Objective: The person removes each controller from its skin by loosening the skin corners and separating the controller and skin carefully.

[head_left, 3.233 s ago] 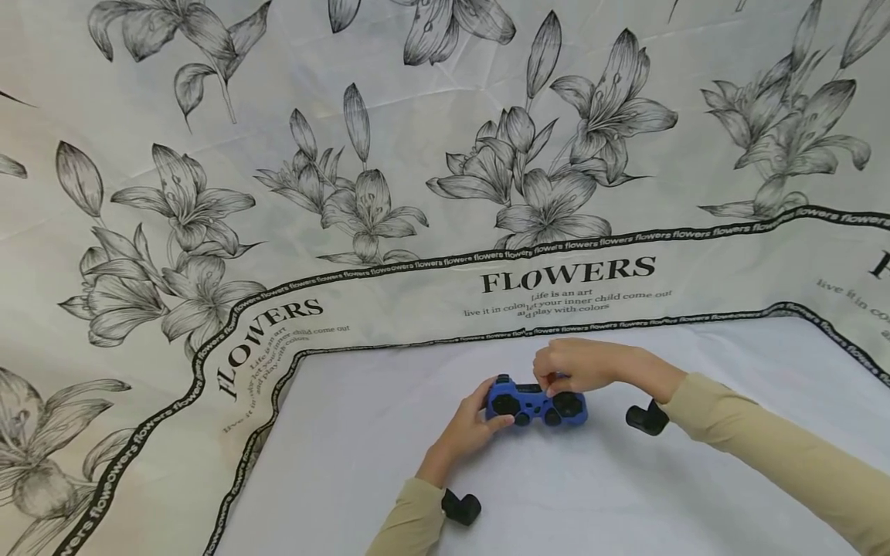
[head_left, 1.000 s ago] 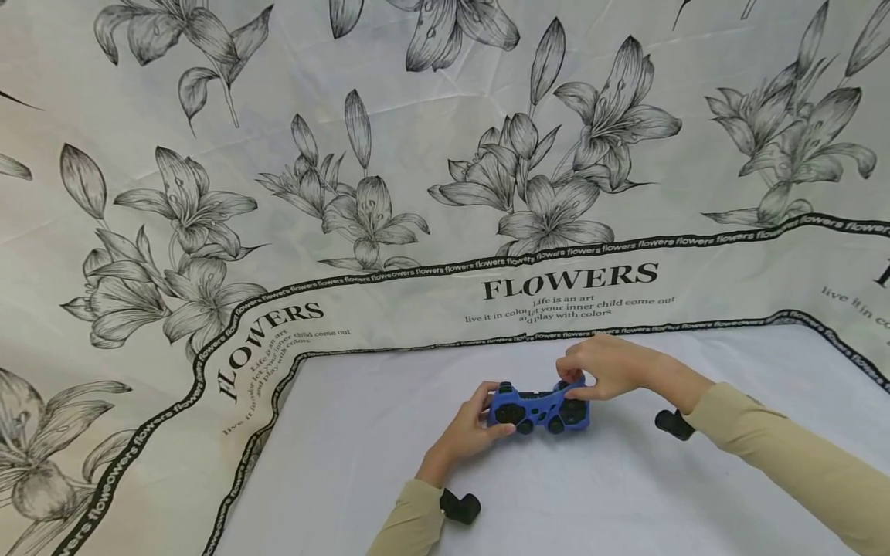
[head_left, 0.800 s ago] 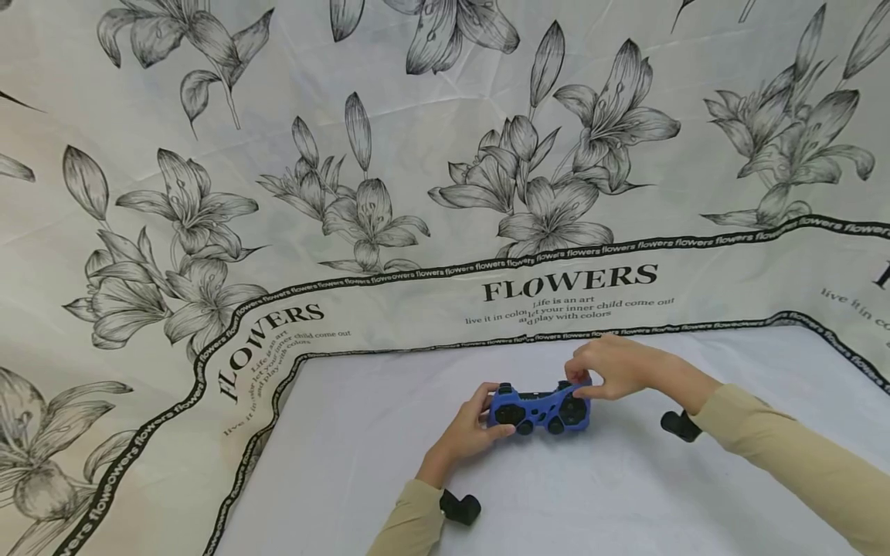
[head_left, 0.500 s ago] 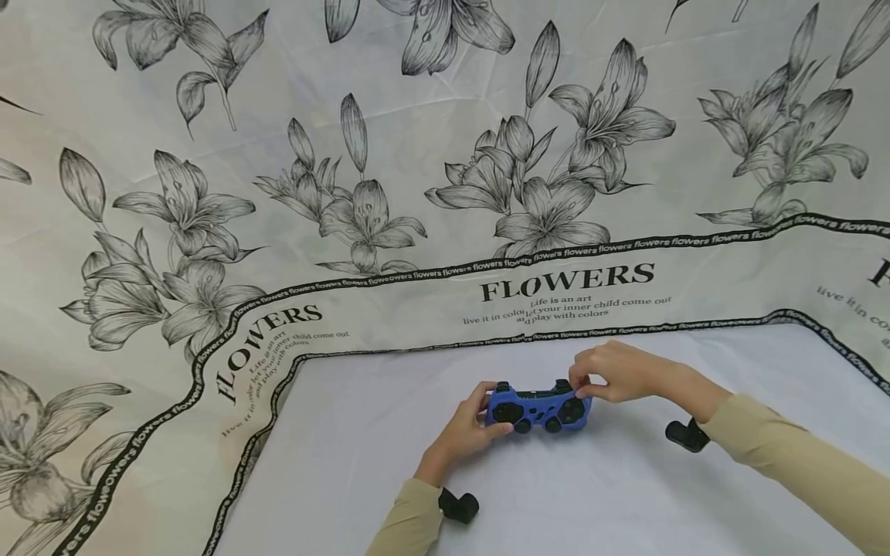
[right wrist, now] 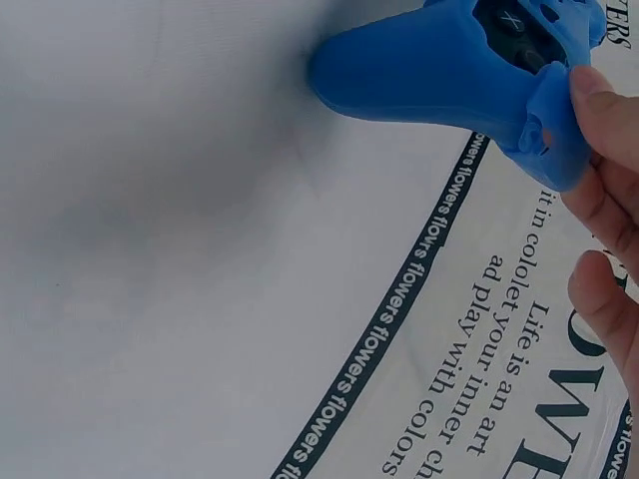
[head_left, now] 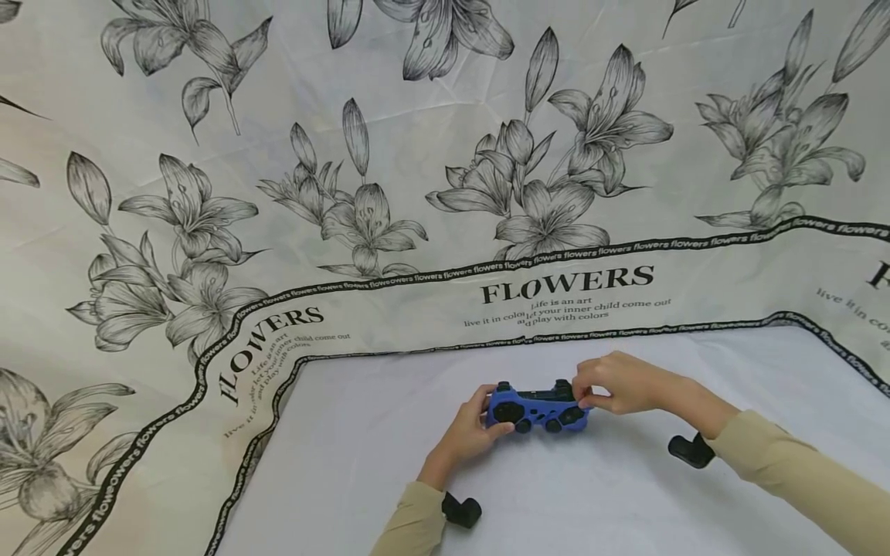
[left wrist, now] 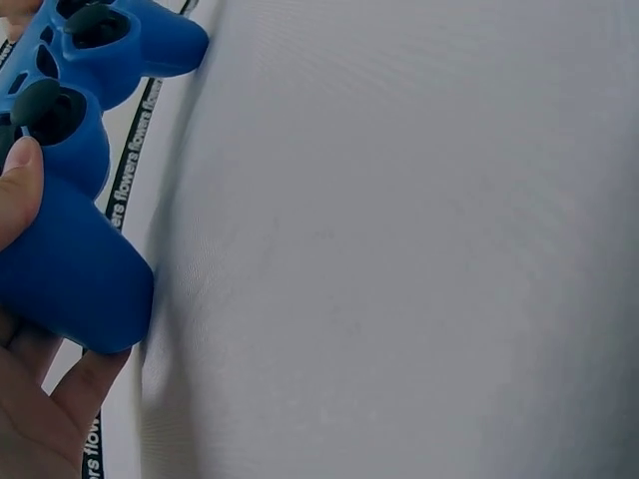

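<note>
Backdrop [head_left: 389, 69]: one patterned cloth, off-white, printed with grey line-drawn lilies; two lettered black bands run along its lower part, an upper band [head_left: 598, 250] and a lower band [head_left: 591, 337], with two whole "FLOWERS" headings [head_left: 568, 285] between them and part of a third at the right edge.
Table [head_left: 361, 471]: one, covered in white cloth.
Tan sleeves [head_left: 799, 483]: two, one on each forearm.
Game controller [head_left: 510, 412]: one, black, in one blue cover [right wrist: 419, 70]; held between the two hands over the far part of the table, near the backdrop; whether it touches the cloth, I cannot tell.
Right hand [head_left: 621, 384]: thumb and fingers pinch the cover's edge at the controller's upper right corner, where the blue stands away from the black body; in the right wrist view one lower finger is apart from the cover.
Left hand [head_left: 466, 430]: grips the controller's left handle, thumb on the front beside a stick, fingers [left wrist: 90, 384] behind and under the handle.
Wrist cameras [head_left: 691, 450]: two, black, one at each wrist.
Shoulder parts [head_left: 562, 388]: two black ones showing, left and right.
Thumbsticks [left wrist: 37, 100]: two, dark, side by side through the cover's openings.
</note>
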Motion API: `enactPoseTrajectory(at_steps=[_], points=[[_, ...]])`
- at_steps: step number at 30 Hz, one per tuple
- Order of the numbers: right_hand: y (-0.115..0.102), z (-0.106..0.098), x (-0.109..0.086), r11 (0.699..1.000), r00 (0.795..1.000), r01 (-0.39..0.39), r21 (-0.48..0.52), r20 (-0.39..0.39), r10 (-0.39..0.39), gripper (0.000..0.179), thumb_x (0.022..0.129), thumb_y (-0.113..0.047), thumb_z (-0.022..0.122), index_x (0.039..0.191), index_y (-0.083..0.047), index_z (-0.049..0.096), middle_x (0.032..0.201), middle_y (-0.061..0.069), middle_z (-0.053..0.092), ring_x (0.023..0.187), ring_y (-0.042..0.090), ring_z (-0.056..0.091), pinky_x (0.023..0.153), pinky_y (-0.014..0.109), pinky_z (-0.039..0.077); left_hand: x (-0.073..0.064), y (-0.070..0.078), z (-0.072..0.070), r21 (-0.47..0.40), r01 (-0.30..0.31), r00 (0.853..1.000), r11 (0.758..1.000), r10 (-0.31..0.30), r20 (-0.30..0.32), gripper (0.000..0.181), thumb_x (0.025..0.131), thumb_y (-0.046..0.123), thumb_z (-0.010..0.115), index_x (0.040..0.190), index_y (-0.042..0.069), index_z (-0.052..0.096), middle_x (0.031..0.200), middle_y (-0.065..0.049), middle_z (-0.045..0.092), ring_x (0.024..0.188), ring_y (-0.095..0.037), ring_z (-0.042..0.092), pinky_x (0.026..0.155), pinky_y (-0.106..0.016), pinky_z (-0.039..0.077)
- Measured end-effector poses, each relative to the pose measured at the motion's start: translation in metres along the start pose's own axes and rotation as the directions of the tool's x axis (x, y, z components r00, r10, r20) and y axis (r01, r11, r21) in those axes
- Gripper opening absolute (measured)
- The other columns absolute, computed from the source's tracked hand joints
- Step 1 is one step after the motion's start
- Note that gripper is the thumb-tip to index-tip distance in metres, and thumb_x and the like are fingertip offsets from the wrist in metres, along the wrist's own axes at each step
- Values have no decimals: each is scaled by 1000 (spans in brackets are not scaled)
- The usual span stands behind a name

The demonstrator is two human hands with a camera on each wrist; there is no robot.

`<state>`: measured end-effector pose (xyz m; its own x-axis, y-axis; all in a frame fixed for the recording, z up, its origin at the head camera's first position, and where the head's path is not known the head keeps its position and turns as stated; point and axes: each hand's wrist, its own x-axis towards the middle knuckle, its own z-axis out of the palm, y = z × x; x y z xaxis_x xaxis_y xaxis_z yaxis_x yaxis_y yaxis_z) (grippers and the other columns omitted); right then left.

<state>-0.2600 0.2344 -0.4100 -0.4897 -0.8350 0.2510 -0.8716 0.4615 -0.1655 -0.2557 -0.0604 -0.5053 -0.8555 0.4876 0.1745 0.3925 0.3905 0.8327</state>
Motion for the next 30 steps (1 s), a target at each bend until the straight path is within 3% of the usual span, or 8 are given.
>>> enactPoseTrajectory(at_steps=[13, 20, 30], points=[[-9, 0, -6, 991, 990, 109, -77, -79, -115, 17, 80, -10, 75, 78, -23, 65, 77, -17, 55, 64, -10, 43, 55, 9, 39, 4, -2, 3, 14, -29, 999, 999, 29, -13, 60, 89, 23, 70, 139, 9, 41, 130, -14, 62, 122, -22, 58, 103, -44, 45], [-9, 7, -11, 987, 990, 119, -107, -65, -127, 25, 78, -8, 76, 78, -28, 61, 76, -17, 55, 65, -11, 45, 56, 7, 39, 1, -6, 2, -2, -14, 1000, 1000, 14, -19, 59, 87, 20, 71, 138, 10, 42, 129, -14, 63, 121, -23, 59, 102, -44, 46], [-9, 20, -17, 983, 978, 137, -119, -140, -153, 25, 75, -6, 78, 79, -26, 62, 77, -17, 56, 69, -8, 45, 58, 3, 36, -2, -5, 0, -8, -32, 999, 999, 32, -28, 59, 86, 18, 72, 137, 9, 43, 126, -14, 64, 118, -23, 61, 100, -40, 48]])
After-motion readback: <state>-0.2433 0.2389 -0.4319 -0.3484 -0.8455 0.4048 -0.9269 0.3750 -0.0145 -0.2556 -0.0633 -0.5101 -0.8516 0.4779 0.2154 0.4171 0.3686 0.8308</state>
